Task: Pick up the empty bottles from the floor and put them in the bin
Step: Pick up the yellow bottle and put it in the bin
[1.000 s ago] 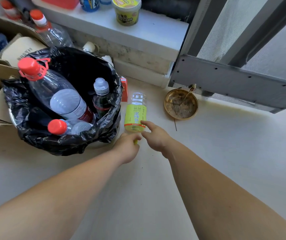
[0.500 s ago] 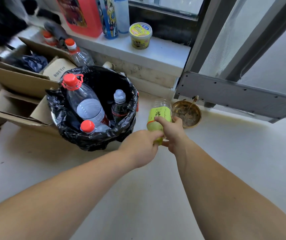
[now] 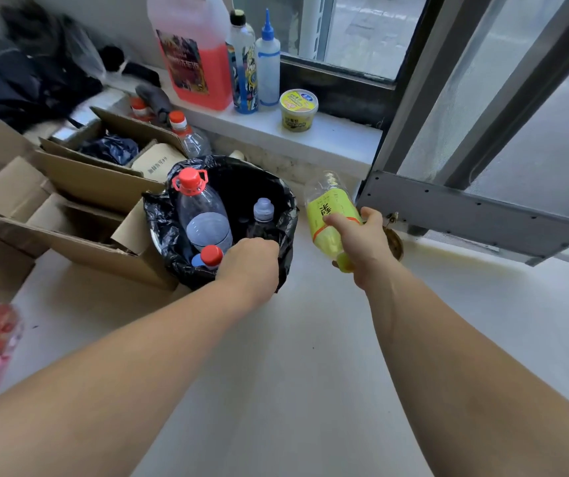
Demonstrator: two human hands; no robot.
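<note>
My right hand (image 3: pixel 365 246) grips an empty bottle with a yellow label (image 3: pixel 327 215), held off the floor just right of the bin, its base pointing up and away. The bin (image 3: pixel 286 215), lined with a black bag, holds a big clear bottle with a red cap (image 3: pixel 203 215), a small red-capped bottle (image 3: pixel 209 257) and a grey-capped bottle (image 3: pixel 263 211). My left hand (image 3: pixel 250 263) rests at the bin's near rim, fingers curled; whether it pinches the bag I cannot tell.
Open cardboard boxes (image 3: pixel 69 208) stand left of the bin. A window ledge (image 3: pixel 327 139) behind carries a red jug (image 3: pixel 193 53), bottles and a yellow tub (image 3: pixel 298 110). A brass dish (image 3: pixel 395 242) lies behind my right hand. A grey door frame (image 3: pixel 465 208) is on the right.
My right hand took the yellow-label bottle off the floor and raised it beside the bin. My left hand let go of it and moved left to the bin's rim. The view tilted up.
</note>
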